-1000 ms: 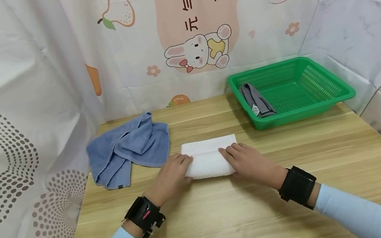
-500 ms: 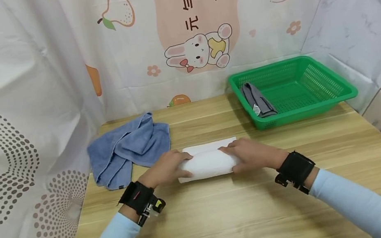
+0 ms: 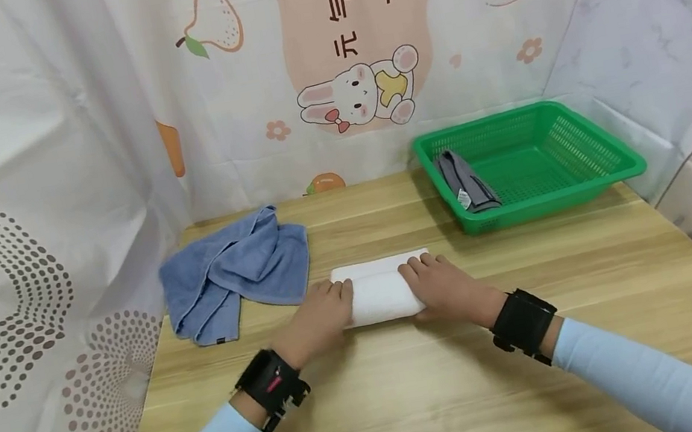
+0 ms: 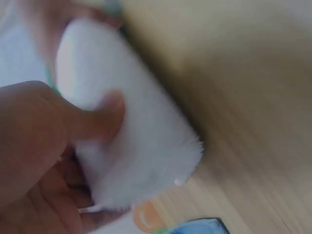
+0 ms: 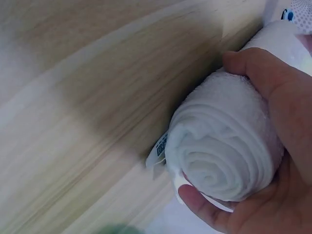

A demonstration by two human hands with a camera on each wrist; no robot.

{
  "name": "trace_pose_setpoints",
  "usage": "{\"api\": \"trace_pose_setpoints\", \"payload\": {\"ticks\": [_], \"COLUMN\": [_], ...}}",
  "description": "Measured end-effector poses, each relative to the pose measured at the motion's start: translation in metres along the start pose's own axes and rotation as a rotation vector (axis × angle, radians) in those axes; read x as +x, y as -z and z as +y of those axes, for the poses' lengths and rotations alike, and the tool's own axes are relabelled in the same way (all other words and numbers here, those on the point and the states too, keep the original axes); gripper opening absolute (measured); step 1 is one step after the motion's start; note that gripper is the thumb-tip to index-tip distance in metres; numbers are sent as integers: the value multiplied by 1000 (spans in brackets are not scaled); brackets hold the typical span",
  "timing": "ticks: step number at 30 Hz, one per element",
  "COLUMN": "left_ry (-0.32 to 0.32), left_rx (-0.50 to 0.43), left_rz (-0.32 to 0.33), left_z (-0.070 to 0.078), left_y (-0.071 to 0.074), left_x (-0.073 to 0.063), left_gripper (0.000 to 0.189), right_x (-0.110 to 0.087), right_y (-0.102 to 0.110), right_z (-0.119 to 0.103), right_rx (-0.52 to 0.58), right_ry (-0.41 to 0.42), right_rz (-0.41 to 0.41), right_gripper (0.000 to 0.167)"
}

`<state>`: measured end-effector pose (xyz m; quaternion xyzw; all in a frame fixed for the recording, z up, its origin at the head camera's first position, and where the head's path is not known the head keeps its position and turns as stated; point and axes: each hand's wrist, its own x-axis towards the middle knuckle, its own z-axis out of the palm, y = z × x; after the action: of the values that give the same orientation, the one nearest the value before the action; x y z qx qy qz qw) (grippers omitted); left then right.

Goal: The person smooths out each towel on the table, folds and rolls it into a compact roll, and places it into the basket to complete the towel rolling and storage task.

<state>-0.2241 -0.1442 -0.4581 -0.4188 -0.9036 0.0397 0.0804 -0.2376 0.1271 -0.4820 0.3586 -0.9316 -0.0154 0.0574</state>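
Note:
A white towel (image 3: 382, 297) lies mid-table, rolled up, with a short flat strip left at its far side. My left hand (image 3: 320, 317) grips the roll's left end; in the left wrist view, which is blurred, the thumb presses its near side. At the right end my right hand (image 3: 444, 289) holds the roll between thumb and fingers. Spiral layers of the towel (image 5: 219, 165) show in the right wrist view, and a small label (image 5: 158, 150) sticks out beneath. Some fingertips are hidden behind the roll.
Left of the roll, a crumpled blue towel (image 3: 239, 271) lies on the wooden table (image 3: 383, 406). A green basket (image 3: 554, 202) stands at the back right, with a folded grey towel (image 3: 466, 180) inside against its left wall. Patterned curtains (image 3: 221, 115) enclose the table.
Both hands have shifted their hold on the roll: half a second ago thumbs and fingers were spread round its ends, now the knuckles are raised over it. Other towels and the basket stay put.

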Motion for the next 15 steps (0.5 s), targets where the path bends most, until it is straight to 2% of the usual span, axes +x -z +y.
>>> {"api": "trace_pose_setpoints", "payload": {"ticks": [2, 4, 7, 10, 13, 15], "left_ry": [23, 58, 85, 83, 86, 98], "left_rx": [104, 135, 116, 113, 72, 47], "left_rz": [52, 93, 127, 147, 138, 116], "left_z": [9, 13, 11, 8, 7, 6], "left_y": [-7, -13, -18, -22, -25, -26], "left_x": [-3, -3, -3, -2, 1, 5], "left_gripper": [77, 87, 90, 91, 97, 104], "right_x": [0, 0, 0, -1, -4, -4], "right_y": [0, 0, -4, -11, -19, -22], "right_z": [0, -3, -11, -19, -19, -16], "right_rx": [-11, -36, -103, -154, -127, -94], "right_ry": [5, 0, -21, -20, -4, 1], "right_rz": [-10, 3, 69, 162, 228, 236], "right_gripper": [82, 83, 89, 83, 81, 85]}}
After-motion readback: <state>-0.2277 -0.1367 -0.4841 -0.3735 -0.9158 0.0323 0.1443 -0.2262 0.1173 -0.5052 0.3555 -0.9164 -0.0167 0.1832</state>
